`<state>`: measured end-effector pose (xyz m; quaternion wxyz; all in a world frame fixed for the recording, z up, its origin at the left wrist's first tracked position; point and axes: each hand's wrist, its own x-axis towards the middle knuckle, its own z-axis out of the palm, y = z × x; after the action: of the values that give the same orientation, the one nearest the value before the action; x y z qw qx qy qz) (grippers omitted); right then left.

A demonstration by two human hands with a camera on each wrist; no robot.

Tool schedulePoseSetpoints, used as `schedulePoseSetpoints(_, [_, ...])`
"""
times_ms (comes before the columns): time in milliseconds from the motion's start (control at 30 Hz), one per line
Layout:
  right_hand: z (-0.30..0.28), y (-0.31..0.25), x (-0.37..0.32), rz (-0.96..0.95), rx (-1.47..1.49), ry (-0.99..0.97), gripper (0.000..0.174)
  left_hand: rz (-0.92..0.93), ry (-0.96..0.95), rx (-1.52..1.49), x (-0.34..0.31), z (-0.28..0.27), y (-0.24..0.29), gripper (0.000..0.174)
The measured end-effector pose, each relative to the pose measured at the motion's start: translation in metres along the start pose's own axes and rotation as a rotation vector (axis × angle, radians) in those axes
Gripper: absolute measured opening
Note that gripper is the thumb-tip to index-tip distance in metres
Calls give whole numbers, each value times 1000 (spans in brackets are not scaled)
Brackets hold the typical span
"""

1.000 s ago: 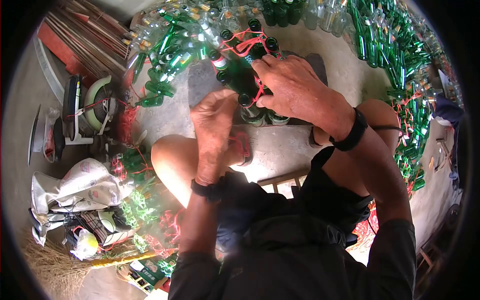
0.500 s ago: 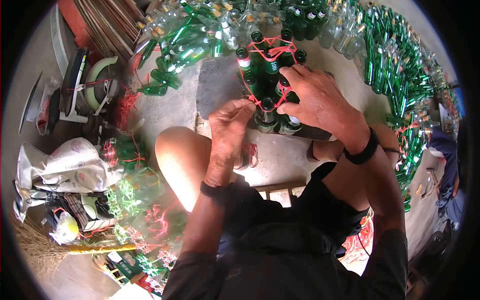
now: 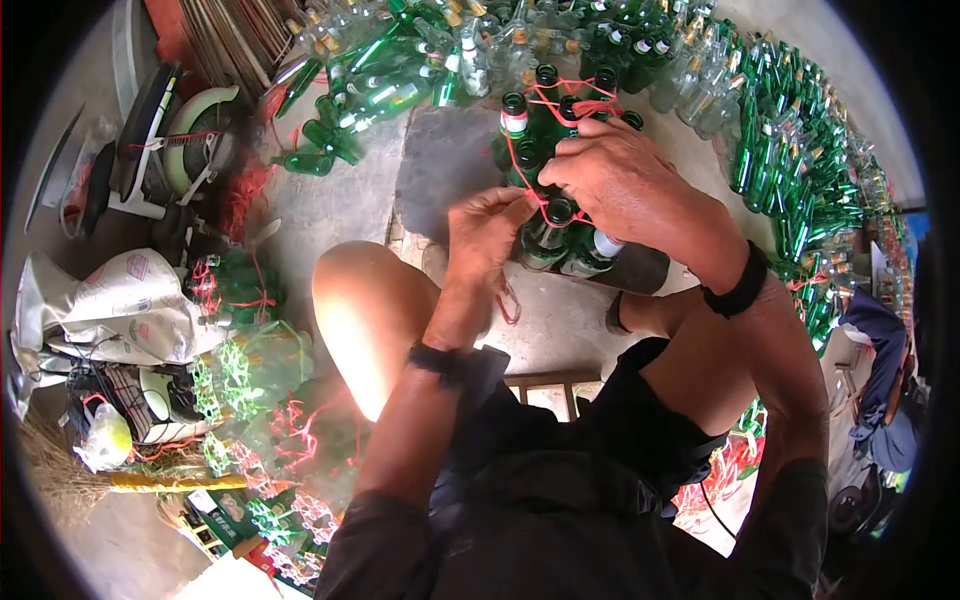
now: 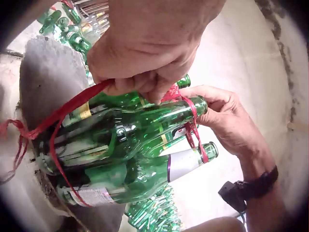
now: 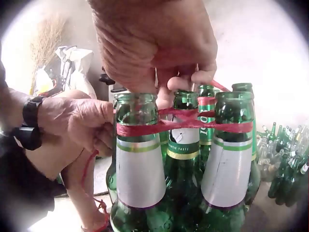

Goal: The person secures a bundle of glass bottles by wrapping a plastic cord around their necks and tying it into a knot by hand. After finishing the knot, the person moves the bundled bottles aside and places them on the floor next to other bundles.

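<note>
A bundle of green glass bottles [image 3: 545, 247] stands upright in front of the person, with red plastic twine [image 5: 145, 129] looped tightly round the necks. At the bundle's near left side, the left hand [image 3: 485, 235] pinches the twine between thumb and curled fingers. From those fingers a flat red tail [image 4: 72, 104] runs down past the bottle bodies. The right hand [image 3: 630, 185] reaches over the bottle tops, its fingers bent down among the necks where strands cross. It grips twine there; its fingertips are partly hidden. White labels [image 5: 141, 174] show on the nearer bottles.
The bundle stands on a dark slab [image 3: 440, 165] between the person's knees. Masses of loose green and clear bottles [image 3: 790, 170] line the back and right. A wheeled machine [image 3: 195, 150], a white sack [image 3: 125, 300] and netted bottles [image 3: 250, 375] are at the left.
The right hand has moved from the near necks further back over the bundle's middle. The left hand stays at the near left side, pinching twine. The head view has shifted slightly.
</note>
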<state>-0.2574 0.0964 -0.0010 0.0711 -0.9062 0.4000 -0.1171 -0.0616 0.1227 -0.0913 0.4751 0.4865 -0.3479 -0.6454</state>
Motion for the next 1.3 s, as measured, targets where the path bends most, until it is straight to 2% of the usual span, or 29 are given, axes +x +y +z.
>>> schedulePoseSetpoints(67, [3,-1,2,-31,-42,18,15,-67,19,-14,0,0,3,15])
schedulePoseSetpoints(167, [-3,-7,5,29,-71,-73,13,-165,42,-45,-2,6,12,16])
schedulePoseSetpoints(367, [18,11,3,9,151,-44,20,-206,66,-124,0,10,11,18])
schedulePoseSetpoints(433, [12,10,7,83,187,-174,20,-214,76,-136,2,10,6,19])
schedulePoseSetpoints(500, [10,14,8,42,154,-187,21,-138,69,-61,4,9,0,20])
schedulePoseSetpoints(667, [1,19,9,-62,98,-174,20,-76,41,-88,10,5,-14,17])
schedulePoseSetpoints(900, [-14,14,10,-156,-12,-75,4,19,0,95,10,4,-7,14])
schedulePoseSetpoints(933, [-17,12,10,-172,-34,-66,7,18,-1,94,9,3,-7,14])
schedulePoseSetpoints(1000, [-24,9,9,-165,-52,-76,10,128,-68,87,9,3,-6,14])
schedulePoseSetpoints(1200, [-32,12,4,-145,-79,-83,18,224,-118,251,4,3,4,9])
schedulePoseSetpoints(1300, [-41,11,2,-106,-68,-66,20,246,-133,206,3,3,3,7])
